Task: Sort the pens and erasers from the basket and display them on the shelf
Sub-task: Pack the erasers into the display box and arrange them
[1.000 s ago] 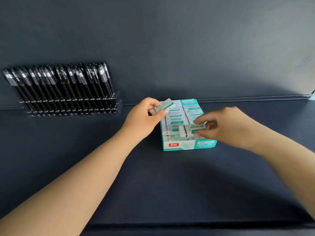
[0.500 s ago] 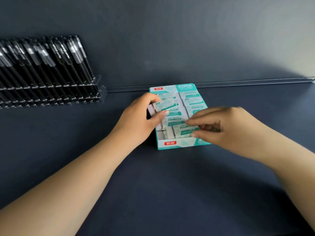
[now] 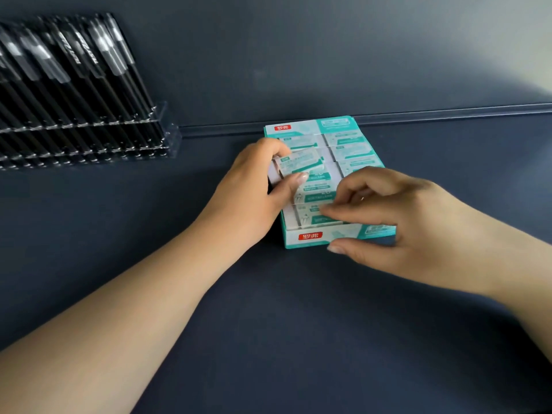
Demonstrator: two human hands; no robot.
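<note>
The teal box (image 3: 322, 237) holds wrapped erasers; the left hand (image 3: 254, 189) pinches one eraser (image 3: 298, 162), the right hand (image 3: 388, 222) pinches the front one (image 3: 313, 218).

- Scene dim overall; light enters from upper right, where the dark blue-grey back wall (image 3: 298, 55) pales to grey.
- Soft shadows fall beneath both forearms.
- White glare streaks on the black capped pens in the clear plastic rack (image 3: 74, 85), which look motion-blurred.
- Wide-angle bowing toward the edges.
</note>
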